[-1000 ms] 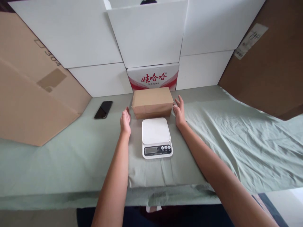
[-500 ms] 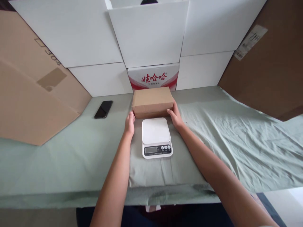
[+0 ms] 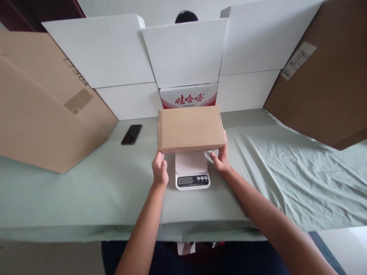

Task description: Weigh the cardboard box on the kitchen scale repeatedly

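A flat brown cardboard box is held up over the white kitchen scale, covering the far part of its platform. My left hand grips the box's near left corner. My right hand holds its near right corner, fingers under and along the edge. The scale's display and buttons face me, just below the box. I cannot tell whether the box touches the scale's platform.
A black phone lies on the green cloth to the left. White cartons and a red-printed one wall the back. Large brown cardboard sheets lean at left and right. A person's head top shows behind.
Both hands closed on the box's ends, then lifted it off the cloth and brought it toward me over the scale. The camera tilted up slightly.
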`<state>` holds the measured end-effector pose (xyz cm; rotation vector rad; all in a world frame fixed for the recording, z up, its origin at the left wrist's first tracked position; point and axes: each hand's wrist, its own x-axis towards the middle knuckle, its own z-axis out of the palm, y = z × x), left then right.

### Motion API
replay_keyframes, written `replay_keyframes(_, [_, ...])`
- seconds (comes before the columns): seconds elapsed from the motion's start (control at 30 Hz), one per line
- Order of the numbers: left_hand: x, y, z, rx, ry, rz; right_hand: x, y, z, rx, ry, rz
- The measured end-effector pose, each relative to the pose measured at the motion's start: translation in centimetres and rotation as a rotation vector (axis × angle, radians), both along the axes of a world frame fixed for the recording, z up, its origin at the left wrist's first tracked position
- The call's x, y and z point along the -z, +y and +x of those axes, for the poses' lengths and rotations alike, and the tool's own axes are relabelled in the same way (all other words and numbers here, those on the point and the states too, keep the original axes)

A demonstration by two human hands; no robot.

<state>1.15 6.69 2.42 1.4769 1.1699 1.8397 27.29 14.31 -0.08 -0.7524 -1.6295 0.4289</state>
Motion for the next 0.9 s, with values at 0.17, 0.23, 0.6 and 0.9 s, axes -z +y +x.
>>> replay_keyframes(0.17, [1.6,-5.1,0.7,0.112,-0.013,-0.036,1.4,-4.4,1.8,-0.037,0.025,-0.098])
replay_keyframes(0.23, [2.0,-6.1,0.7,0.113,-0.043,-0.062,1.4,-5.5,2.0,-0.055,0.011,-0.128])
replay_keyframes(0.6, [2.7,-5.9,0.3,0.051,-0.135,-0.210,0.4,-6.0,2.0,-0.017,-0.064,-0.134])
replay_keyframes(0.9, [2.7,-6.0,0.3,0.056,-0.124,-0.204,-0.3,-6.4,1.7,-0.013,-0.060,-0.138])
